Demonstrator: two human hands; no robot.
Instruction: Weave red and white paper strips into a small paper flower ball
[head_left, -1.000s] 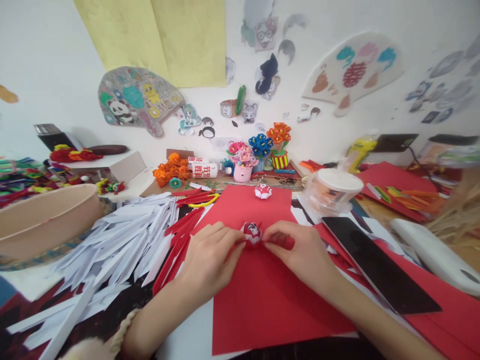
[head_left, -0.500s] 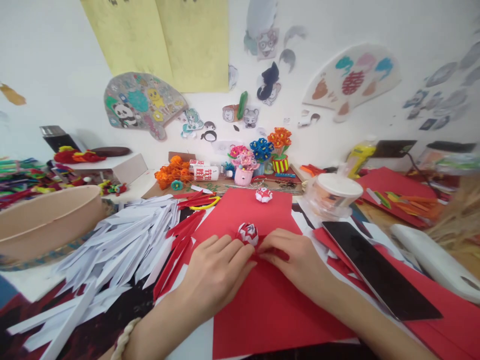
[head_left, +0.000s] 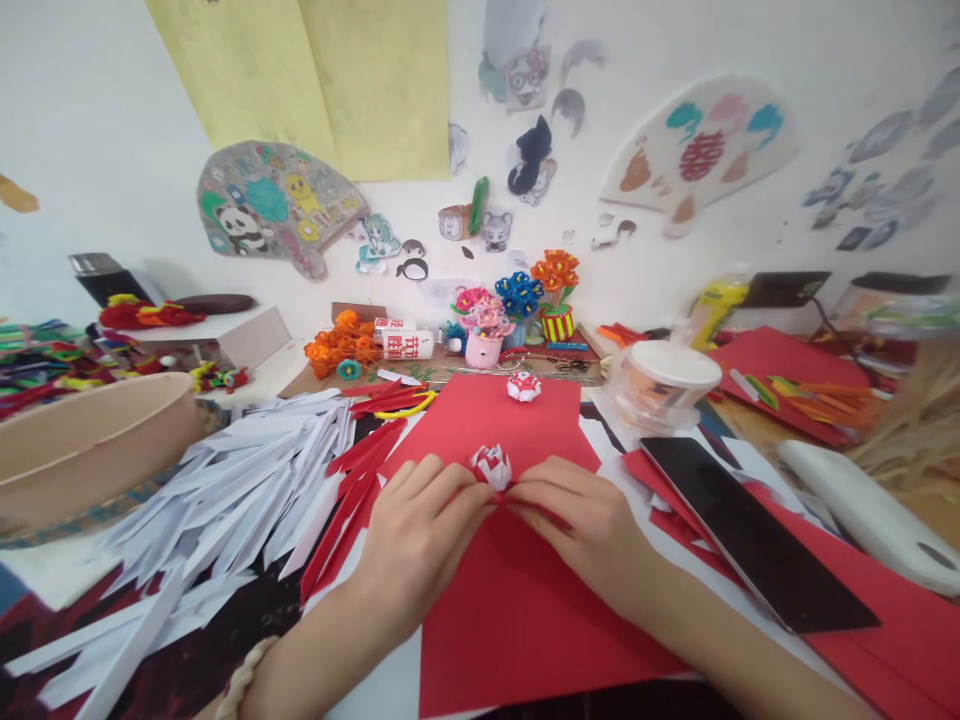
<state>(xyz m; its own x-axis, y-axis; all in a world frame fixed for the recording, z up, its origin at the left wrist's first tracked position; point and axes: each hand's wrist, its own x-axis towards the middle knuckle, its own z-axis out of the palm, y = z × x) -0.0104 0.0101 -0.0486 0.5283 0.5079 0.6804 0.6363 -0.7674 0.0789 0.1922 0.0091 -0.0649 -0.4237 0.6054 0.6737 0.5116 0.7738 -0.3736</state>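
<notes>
Your left hand [head_left: 424, 530] and right hand [head_left: 589, 520] pinch the near lower edge of the folded red-and-white piece [head_left: 491, 463], fingertips nearly meeting. The piece is positioned over the red sheet [head_left: 487, 620]; contact between them cannot be confirmed. A second folded piece [head_left: 523, 387] rests on the sheet's far end.

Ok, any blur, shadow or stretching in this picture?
Head view: red-and-white folded-paper ball fairly readable, soft shadow on the red paper sheet below the right hand; same view, right edge: the tan straw-like bundle looks smeared and stretched.
</notes>
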